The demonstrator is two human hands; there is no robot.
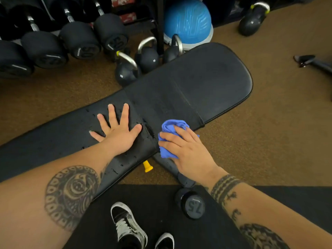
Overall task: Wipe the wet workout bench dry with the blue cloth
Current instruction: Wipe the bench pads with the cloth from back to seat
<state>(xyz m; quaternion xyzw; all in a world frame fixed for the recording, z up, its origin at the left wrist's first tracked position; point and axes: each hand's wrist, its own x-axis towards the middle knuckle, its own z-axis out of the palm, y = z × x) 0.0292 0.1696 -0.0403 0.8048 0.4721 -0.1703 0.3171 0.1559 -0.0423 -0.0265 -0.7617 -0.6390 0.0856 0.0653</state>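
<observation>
A black padded workout bench (206,83) runs from lower left to upper right, with water droplets on its near pad around the gap between the pads. My left hand (116,130) lies flat on the wet near pad, fingers spread. My right hand (183,150) grips the bunched blue cloth (170,130) and presses it on the bench's front edge just right of the gap. Part of the cloth is hidden under my fingers.
A dumbbell rack (53,38) lines the far left. Three kettlebells (146,58) and a blue balance ball (188,20) stand behind the bench, another kettlebell (251,20) far right. A dumbbell (193,203) lies by my shoes (125,225). A yellow knob (147,166) sticks out under the bench.
</observation>
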